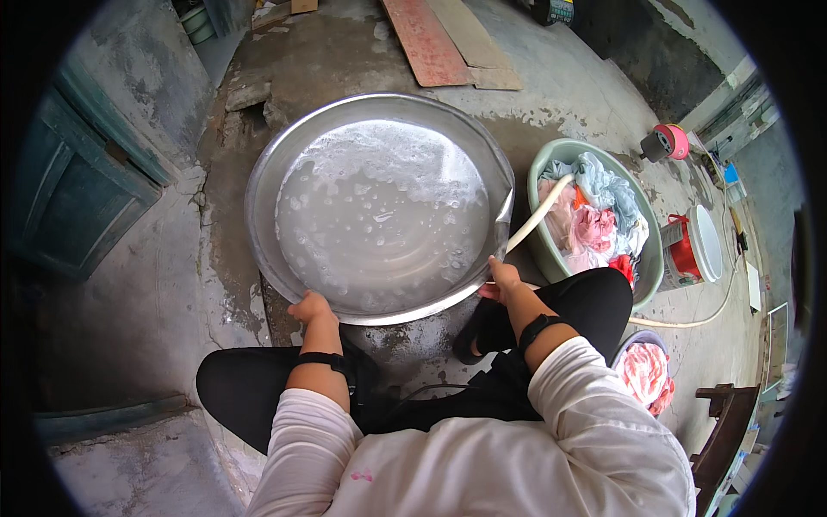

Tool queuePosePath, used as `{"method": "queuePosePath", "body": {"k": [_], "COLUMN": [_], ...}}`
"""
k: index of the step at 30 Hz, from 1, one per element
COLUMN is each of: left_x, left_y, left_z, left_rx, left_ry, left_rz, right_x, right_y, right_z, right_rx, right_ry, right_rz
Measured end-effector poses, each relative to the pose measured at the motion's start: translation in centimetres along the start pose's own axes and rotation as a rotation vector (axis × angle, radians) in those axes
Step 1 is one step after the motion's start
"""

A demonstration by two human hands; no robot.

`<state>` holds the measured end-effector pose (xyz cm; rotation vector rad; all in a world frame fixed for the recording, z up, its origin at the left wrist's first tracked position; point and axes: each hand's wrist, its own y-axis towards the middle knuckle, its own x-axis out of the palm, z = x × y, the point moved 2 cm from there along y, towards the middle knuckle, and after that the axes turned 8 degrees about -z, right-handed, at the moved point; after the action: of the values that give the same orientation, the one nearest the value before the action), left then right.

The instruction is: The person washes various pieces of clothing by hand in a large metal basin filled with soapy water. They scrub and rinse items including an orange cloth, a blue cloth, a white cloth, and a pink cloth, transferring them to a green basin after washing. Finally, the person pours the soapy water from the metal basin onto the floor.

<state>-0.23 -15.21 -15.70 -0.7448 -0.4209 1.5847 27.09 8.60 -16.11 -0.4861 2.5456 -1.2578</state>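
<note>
A large round metal basin stands before me, holding cloudy, sudsy water with foam mostly along its far side. My left hand grips the near left rim, its fingers partly hidden from view. On the near right rim, my right hand has its thumb at the edge and other fingers beneath. The rim is bent on the right side. Beside it is a green plastic tub of wet-looking clothes, with the end of a cream-coloured hose lying over them.
Right of the tub stands a white bucket. A smaller basin of red and white cloth lies near my right knee. Flat boards lie beyond the metal basin. A green wooden door is at left, a dark wooden piece of furniture at lower right.
</note>
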Motion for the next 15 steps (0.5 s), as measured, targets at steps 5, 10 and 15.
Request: {"method": "queuePosePath", "body": {"k": [5, 10, 15], "left_x": [0.5, 0.4, 0.3], "left_y": [0.8, 1.8, 1.4], "left_z": [-1.1, -1.1, 0.3], "left_rx": [0.061, 0.145, 0.089], "left_ry": [-0.03, 0.228, 0.296], "left_rz": [0.079, 0.217, 0.188], "right_x": [-0.4, -0.1, 0.1], "right_y": [1.0, 1.2, 1.4], "right_z": [0.1, 0.1, -0.7], "right_rx": [-0.006, -0.04, -0.124], "right_ry": [0.084, 0.064, 0.081], "right_rz": [0.04, 0.006, -0.003]}}
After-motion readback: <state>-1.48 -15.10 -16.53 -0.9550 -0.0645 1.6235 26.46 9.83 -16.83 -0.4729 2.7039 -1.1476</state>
